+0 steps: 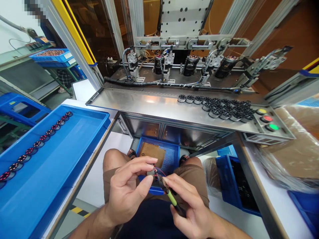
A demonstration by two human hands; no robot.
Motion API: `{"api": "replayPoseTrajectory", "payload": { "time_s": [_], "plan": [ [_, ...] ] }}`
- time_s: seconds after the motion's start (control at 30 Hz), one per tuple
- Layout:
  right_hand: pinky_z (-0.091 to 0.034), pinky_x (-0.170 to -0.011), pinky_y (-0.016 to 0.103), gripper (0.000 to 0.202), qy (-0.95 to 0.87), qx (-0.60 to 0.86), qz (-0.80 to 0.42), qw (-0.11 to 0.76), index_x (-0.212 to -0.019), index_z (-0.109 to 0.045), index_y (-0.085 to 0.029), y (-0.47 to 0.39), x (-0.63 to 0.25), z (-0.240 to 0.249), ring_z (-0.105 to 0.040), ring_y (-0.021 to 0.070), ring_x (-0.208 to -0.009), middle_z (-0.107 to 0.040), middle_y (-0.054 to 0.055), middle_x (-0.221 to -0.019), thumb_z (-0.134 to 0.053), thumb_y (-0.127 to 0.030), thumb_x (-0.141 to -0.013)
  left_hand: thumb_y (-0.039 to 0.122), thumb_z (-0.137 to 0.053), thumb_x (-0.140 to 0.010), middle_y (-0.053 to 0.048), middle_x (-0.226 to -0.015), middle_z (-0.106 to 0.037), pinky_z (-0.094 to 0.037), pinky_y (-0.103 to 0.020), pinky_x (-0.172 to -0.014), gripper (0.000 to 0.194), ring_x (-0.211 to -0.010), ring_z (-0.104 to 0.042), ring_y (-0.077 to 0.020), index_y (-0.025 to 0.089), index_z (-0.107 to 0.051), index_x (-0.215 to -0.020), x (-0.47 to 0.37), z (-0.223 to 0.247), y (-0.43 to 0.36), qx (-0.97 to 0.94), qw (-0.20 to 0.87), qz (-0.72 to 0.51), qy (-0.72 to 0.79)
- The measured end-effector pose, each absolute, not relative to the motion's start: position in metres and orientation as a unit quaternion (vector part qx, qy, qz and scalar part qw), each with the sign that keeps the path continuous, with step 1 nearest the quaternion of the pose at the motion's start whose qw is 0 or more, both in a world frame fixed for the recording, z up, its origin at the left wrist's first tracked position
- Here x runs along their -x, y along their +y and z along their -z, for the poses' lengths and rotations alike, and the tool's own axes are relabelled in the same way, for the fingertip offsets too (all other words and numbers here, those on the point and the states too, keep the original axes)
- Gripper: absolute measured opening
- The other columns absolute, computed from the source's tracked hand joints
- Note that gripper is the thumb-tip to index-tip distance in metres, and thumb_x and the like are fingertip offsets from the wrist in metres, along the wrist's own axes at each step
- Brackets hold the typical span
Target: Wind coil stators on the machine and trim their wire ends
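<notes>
The left hand (129, 189) grips a small wound part (151, 172) between thumb and fingers above the lap; the right hand (190, 204) is closed around green-and-black pliers (171, 197), jaws at the part's red wire. Open blue surface separates the row of parts (38, 144) from the tray's (72, 166) right rim.

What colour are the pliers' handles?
The handles are lime green and black, seen best in the head view.
</notes>
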State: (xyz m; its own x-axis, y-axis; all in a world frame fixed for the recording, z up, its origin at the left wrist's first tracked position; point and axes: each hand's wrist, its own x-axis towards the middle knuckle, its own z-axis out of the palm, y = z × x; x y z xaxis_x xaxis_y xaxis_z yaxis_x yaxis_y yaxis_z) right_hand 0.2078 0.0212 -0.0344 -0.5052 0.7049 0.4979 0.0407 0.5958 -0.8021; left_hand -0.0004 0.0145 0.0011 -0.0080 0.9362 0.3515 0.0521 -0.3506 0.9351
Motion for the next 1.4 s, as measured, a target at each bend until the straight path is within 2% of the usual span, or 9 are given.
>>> {"api": "replayPoseTrajectory", "payload": {
  "time_s": [0.23, 0.47, 0.77, 0.9, 0.97, 1.07, 1.17, 1.3, 1.4],
  "plan": [
    [-0.055, -0.067, 0.025, 0.081, -0.778, 0.259, -0.366, 0.439, -0.149, -0.04, -0.026, 0.019, -0.21, 0.038, -0.066, 0.0199, -0.084, -0.066, 0.006, -0.093, -0.053, -0.004, -0.073, 0.005, -0.064, -0.086, -0.003, -0.12, -0.072, -0.053, -0.03, -0.098, 0.033, -0.111, -0.066, -0.0178, 0.028, -0.07, -0.109, -0.001, -0.003, 0.016, -0.605, 0.379, -0.558, 0.424],
    [-0.058, -0.084, 0.033, 0.082, -0.767, 0.245, -0.377, 0.457, -0.148, -0.04, -0.021, 0.018, -0.206, 0.036, -0.063, 0.023, -0.103, -0.061, 0.011, -0.11, -0.052, -0.002, -0.069, 0.004, -0.065, -0.084, -0.005, -0.117, -0.073, -0.056, -0.031, -0.095, 0.032, -0.11, -0.068, -0.0199, 0.025, -0.07, -0.109, 0.0, -0.003, 0.013, -0.615, 0.358, -0.563, 0.419],
    [-0.059, -0.074, 0.027, 0.082, -0.766, 0.262, -0.355, 0.467, -0.15, -0.04, -0.022, 0.019, -0.203, 0.034, -0.068, 0.022, -0.093, -0.068, 0.009, -0.104, -0.053, -0.003, -0.071, 0.005, -0.065, -0.083, -0.007, -0.117, -0.074, -0.058, -0.033, -0.093, 0.034, -0.106, -0.07, -0.0208, 0.025, -0.07, -0.11, -0.002, -0.005, 0.012, -0.634, 0.358, -0.552, 0.406],
    [-0.059, -0.088, 0.031, 0.077, -0.751, 0.34, -0.342, 0.452, -0.146, -0.048, -0.025, 0.014, -0.209, 0.045, -0.07, 0.0238, -0.101, -0.071, 0.009, -0.116, -0.056, -0.004, -0.073, 0.005, -0.065, -0.084, -0.009, -0.124, -0.069, -0.057, -0.037, -0.096, 0.032, -0.111, -0.067, -0.0235, 0.024, -0.069, -0.109, 0.002, -0.002, 0.015, -0.645, 0.355, -0.548, 0.398],
    [-0.058, -0.093, 0.034, 0.072, -0.722, 0.389, -0.373, 0.433, -0.143, -0.053, -0.024, 0.012, -0.214, 0.048, -0.069, 0.0244, -0.104, -0.07, 0.01, -0.119, -0.058, -0.005, -0.074, 0.003, -0.065, -0.083, -0.011, -0.132, -0.063, -0.058, -0.041, -0.096, 0.034, -0.112, -0.067, -0.0252, 0.024, -0.069, -0.109, 0.005, 0.001, 0.018, -0.665, 0.338, -0.549, 0.377],
    [-0.06, -0.085, 0.032, 0.068, -0.669, 0.413, -0.47, 0.401, -0.141, -0.056, -0.021, 0.009, -0.222, 0.044, -0.07, 0.022, -0.095, -0.072, 0.012, -0.111, -0.059, -0.007, -0.074, -0.003, -0.07, -0.076, -0.012, -0.14, -0.055, -0.06, -0.045, -0.094, 0.053, -0.11, -0.068, -0.0266, 0.026, -0.064, -0.121, 0.011, 0.006, 0.022, -0.693, 0.288, -0.559, 0.353],
    [-0.06, -0.079, 0.03, 0.07, -0.627, 0.378, -0.553, 0.397, -0.141, -0.054, -0.026, 0.005, -0.229, 0.031, -0.069, 0.0172, -0.085, -0.072, 0.009, -0.103, -0.057, -0.004, -0.074, -0.004, -0.075, -0.07, -0.013, -0.138, -0.055, -0.062, -0.045, -0.094, 0.071, -0.109, -0.069, -0.0273, 0.025, -0.057, -0.133, 0.015, 0.008, 0.024, -0.725, 0.201, -0.549, 0.364],
    [-0.06, -0.075, 0.03, 0.07, -0.604, 0.339, -0.603, 0.397, -0.142, -0.053, -0.031, -0.005, -0.238, 0.012, -0.069, 0.0163, -0.081, -0.069, 0.008, -0.1, -0.059, -0.007, -0.077, 0.0, -0.076, -0.072, -0.009, -0.131, -0.062, -0.063, -0.039, -0.093, 0.065, -0.107, -0.071, -0.0249, 0.029, -0.062, -0.129, 0.018, 0.006, 0.024, -0.766, 0.117, -0.493, 0.395],
    [-0.06, -0.074, 0.033, 0.061, -0.597, 0.323, -0.624, 0.386, -0.142, -0.052, -0.031, -0.01, -0.24, 0.004, -0.07, 0.0195, -0.083, -0.069, 0.01, -0.101, -0.063, -0.019, -0.084, 0.002, -0.076, -0.073, -0.007, -0.13, -0.065, -0.064, -0.036, -0.092, 0.063, -0.106, -0.072, -0.0239, 0.031, -0.063, -0.127, 0.018, 0.005, 0.023, -0.772, 0.093, -0.476, 0.411]
  ]
}}
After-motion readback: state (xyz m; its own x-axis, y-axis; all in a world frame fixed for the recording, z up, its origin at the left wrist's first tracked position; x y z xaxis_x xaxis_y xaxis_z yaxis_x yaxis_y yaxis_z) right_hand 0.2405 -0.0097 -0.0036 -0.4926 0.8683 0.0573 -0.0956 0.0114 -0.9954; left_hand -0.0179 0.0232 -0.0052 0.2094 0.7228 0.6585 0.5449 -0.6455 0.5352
